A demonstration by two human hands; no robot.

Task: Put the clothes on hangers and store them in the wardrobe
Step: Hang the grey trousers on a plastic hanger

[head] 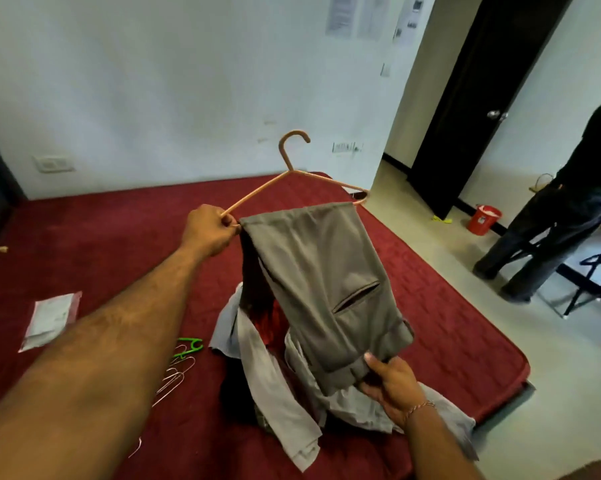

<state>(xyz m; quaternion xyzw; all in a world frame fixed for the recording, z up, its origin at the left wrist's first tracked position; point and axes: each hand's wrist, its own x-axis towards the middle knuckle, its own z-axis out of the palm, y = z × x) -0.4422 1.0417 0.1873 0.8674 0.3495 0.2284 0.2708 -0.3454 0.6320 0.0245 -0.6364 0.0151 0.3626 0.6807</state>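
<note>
left arm stretched forward, left hand [211,230] curled in a closed grip, raised; right hand [391,386] lower, fingers and thumb pinching, wrist bent.

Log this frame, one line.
left hand: holds hanger | trousers: draped over bar | right hand: grips waistband | wardrobe: unseen

Folded grey-brown trousers [321,282] over bar of pink plastic hanger [294,178], above grey garment pile [278,403] on red mattress [101,244]; spare wire hangers [178,372] left of pile; red bucket [483,219] on floor, right.

Matt grey-brown cloth trousers [323,282] over a smooth peach plastic hanger [294,161], quilted red mattress [119,237].
</note>
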